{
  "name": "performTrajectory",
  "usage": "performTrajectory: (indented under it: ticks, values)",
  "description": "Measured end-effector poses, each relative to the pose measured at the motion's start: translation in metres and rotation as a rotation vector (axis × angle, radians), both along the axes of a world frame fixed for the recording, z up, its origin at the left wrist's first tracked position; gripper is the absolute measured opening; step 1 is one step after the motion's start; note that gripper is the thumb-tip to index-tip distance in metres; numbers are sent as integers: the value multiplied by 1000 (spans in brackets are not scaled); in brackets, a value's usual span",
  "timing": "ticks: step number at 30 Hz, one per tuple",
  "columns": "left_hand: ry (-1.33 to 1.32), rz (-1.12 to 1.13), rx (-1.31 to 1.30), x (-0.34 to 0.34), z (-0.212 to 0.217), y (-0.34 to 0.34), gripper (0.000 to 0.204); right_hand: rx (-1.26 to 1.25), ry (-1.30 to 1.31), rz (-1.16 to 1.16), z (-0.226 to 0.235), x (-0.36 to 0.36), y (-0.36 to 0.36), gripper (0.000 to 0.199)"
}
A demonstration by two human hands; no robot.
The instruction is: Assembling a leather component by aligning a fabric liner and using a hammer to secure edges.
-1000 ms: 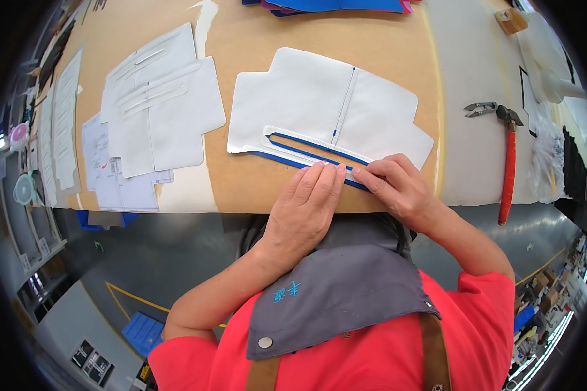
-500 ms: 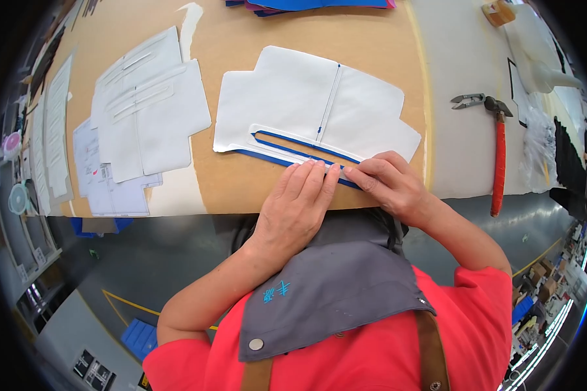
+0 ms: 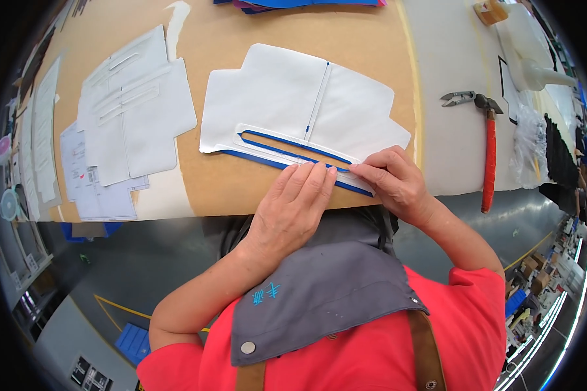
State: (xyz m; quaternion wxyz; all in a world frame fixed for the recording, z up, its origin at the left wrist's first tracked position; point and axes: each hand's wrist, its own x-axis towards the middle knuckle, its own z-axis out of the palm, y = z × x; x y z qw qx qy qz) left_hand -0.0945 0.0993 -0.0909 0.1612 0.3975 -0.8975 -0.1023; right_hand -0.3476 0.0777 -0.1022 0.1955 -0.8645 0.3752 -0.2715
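In front of me lies a white flat panel [image 3: 261,91] with stepped corners, a blue-edged line across it and a long slot [image 3: 293,147] bordered in blue near its lower edge. Blue also shows along that lower edge. My left hand [image 3: 293,199] rests flat on the strip below the slot, fingers stretched out side by side, holding nothing. At the slot's right end my right hand [image 3: 394,179] is closed in a pinch, thumb and forefinger on the panel's blue edging. The fingers hide part of that corner.
White panels [image 3: 143,111] are stacked to the left, over a printed paper sheet [image 3: 104,202]. On the right lie a red-handled hammer [image 3: 490,156], small grey snips [image 3: 458,98], a clear plastic bag [image 3: 529,146] and a white bottle [image 3: 535,58]. Blue sheets [image 3: 300,8] lie at the back.
My right hand has shifted slightly along the panel toward its right end, uncovering more of the slot's end and the lower blue edge. My left hand stays pressed on the strip. The whole view has shifted a little.
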Motion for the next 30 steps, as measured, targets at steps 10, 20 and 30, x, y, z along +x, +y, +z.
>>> performTrajectory:
  ticks: [10, 20, 30]
  values:
    - [-9, -23, 8, -1, -4, 1, 49, -26, -19, 93, -1, -8, 0, 46]
    - [8, -42, -6, -8, -4, -3, 53, -89, 87, 137, 7, -21, 0, 46]
    - [156, 55, 103, 19, 6, -2, 49, -42, 443, -1227, -1, -199, 20, 43]
